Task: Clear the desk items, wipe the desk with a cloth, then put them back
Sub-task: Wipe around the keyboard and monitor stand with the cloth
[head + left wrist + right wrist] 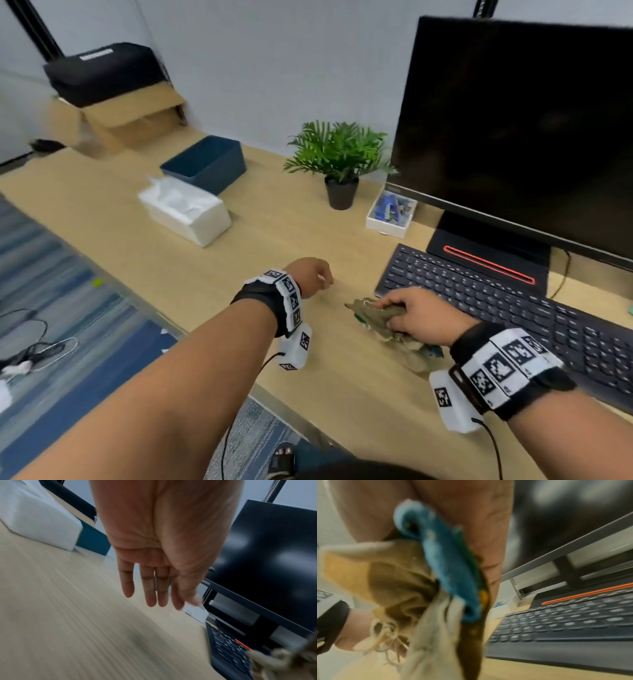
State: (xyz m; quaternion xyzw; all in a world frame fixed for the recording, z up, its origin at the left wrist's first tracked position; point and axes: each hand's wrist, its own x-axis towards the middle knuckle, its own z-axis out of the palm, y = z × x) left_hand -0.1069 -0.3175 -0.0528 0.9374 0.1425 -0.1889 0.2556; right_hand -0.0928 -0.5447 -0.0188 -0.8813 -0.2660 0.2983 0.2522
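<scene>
The right hand [419, 315] clutched the bunched cloth [380, 317] on the desk [274, 240], touching the keyboard [513, 308] at its 9 o'clock. The left hand [313, 274], at the cloth's 10 o'clock, hung relaxed with fingers [150, 586] straight, holding nothing.

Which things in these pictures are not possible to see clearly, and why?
- Inside of the dark blue plastic bin: head view, hidden by its walls.
- Contents of the small white tray: head view, too small.
- Fingers of the right hand gripping the crumpled beige cloth: right wrist view, covered by cloth and blurred.
</scene>
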